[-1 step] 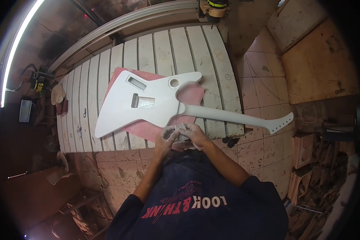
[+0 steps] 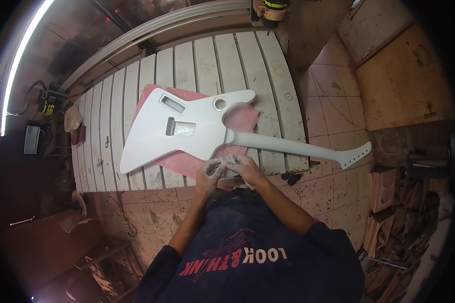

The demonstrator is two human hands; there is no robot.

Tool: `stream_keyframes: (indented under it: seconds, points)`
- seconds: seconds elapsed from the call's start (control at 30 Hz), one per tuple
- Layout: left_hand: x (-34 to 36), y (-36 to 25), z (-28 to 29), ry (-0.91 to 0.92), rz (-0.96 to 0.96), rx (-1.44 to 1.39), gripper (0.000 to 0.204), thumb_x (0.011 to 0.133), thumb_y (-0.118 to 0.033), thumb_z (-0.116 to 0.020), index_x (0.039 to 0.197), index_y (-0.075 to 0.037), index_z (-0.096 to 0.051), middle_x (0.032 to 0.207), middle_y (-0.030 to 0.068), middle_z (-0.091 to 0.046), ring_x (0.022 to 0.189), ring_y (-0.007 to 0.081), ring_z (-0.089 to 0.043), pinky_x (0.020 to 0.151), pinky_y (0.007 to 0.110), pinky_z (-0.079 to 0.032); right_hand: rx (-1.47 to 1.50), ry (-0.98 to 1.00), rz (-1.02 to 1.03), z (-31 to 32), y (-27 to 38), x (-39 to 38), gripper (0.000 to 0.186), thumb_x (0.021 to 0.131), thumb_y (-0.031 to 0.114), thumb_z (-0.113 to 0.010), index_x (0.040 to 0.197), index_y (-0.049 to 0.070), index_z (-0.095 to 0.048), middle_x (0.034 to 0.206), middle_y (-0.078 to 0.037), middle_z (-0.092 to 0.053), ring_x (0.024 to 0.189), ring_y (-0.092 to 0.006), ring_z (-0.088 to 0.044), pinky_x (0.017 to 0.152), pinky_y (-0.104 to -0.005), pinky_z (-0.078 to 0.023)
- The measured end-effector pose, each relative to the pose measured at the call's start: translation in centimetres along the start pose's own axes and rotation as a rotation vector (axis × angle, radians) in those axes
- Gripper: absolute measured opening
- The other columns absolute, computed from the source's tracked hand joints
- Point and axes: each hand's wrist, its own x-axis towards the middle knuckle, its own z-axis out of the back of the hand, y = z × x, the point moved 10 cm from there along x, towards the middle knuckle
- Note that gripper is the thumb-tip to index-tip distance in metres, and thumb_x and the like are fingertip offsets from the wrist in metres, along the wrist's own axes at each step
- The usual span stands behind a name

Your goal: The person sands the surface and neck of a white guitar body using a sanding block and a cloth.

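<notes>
My left hand (image 2: 210, 174) and my right hand (image 2: 246, 170) meet at the near edge of the table, both dusted white. Between their closed fingertips they pinch a small pale folded sheet (image 2: 227, 161); its exact kind is too small to tell. Just beyond my hands lies a white electric guitar body (image 2: 154, 129) with open cavities and a round hole. Its pale grey neck (image 2: 288, 146) runs to the right and ends in a headstock (image 2: 358, 154) with a row of holes. Part of a pink cloth (image 2: 179, 164) shows beneath the body.
The guitar rests on a white slatted table (image 2: 111, 101), its neck jutting past the right edge. A metal rail (image 2: 162, 28) crosses the back, with a tool head (image 2: 270, 12) above. A wooden board (image 2: 409, 81) stands at right, and stacked wooden pieces (image 2: 389, 237) lie lower right.
</notes>
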Motion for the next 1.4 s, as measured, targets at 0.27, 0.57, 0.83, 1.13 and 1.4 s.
stream_keyframes:
  seconds: [0.27,0.57,0.83,1.13,1.4]
  points:
    - [1.5,0.9,0.3,0.053,0.159,-0.03,0.033,0.099,-0.018,-0.074,0.12,0.005,-0.068,0.106,0.0145,-0.075,0.099,0.0216,-0.072,0.086,0.034,-0.058,-0.202,-0.164,0.141,1.5,-0.1,0.9,0.031,0.097,0.024,-0.074,0.117,0.0,-0.069,0.099,-0.008,-0.073,0.086,-0.014,-0.069,0.074,-0.03,-0.058]
    - [13.5,-7.5,5.4,-0.223,-0.538,1.091,0.052,0.089,-0.035,-0.08,0.127,-0.002,-0.064,0.134,0.0232,-0.058,0.128,0.0433,-0.051,0.112,0.056,-0.037,-0.736,-0.865,0.398,3.6,4.9,4.2,0.027,0.095,0.022,-0.07,0.102,-0.003,-0.064,0.093,-0.025,-0.07,0.087,-0.0437,-0.068,0.08,-0.0495,-0.052]
    - [18.4,-7.9,5.0,-0.166,-0.555,1.13,0.075,0.089,-0.05,-0.077,0.142,-0.002,-0.054,0.147,0.0328,-0.042,0.139,0.0495,-0.038,0.115,0.062,-0.03,-0.967,-1.082,0.449,2.7,5.9,5.5,0.027,0.091,0.015,-0.074,0.111,-0.001,-0.066,0.101,-0.022,-0.069,0.096,-0.0427,-0.065,0.086,-0.0502,-0.051]
    - [18.7,-7.2,4.7,-0.121,-0.494,1.228,0.082,0.095,-0.056,-0.066,0.151,0.0,-0.043,0.151,0.0365,-0.036,0.144,0.0512,-0.03,0.12,0.065,-0.016,-0.83,-1.114,0.53,2.7,4.9,5.0,0.024,0.08,0.012,-0.082,0.101,0.004,-0.072,0.094,-0.016,-0.07,0.089,-0.0375,-0.067,0.081,-0.0469,-0.053]
    - [18.5,-6.5,4.6,-0.094,-0.536,1.26,0.082,0.098,-0.056,-0.062,0.152,0.003,-0.042,0.152,0.0389,-0.036,0.147,0.0506,-0.027,0.121,0.066,-0.015,-0.817,-1.143,0.584,2.7,4.6,4.4,0.023,0.077,0.013,-0.082,0.094,0.004,-0.07,0.087,-0.015,-0.069,0.086,-0.0369,-0.067,0.076,-0.0478,-0.053]
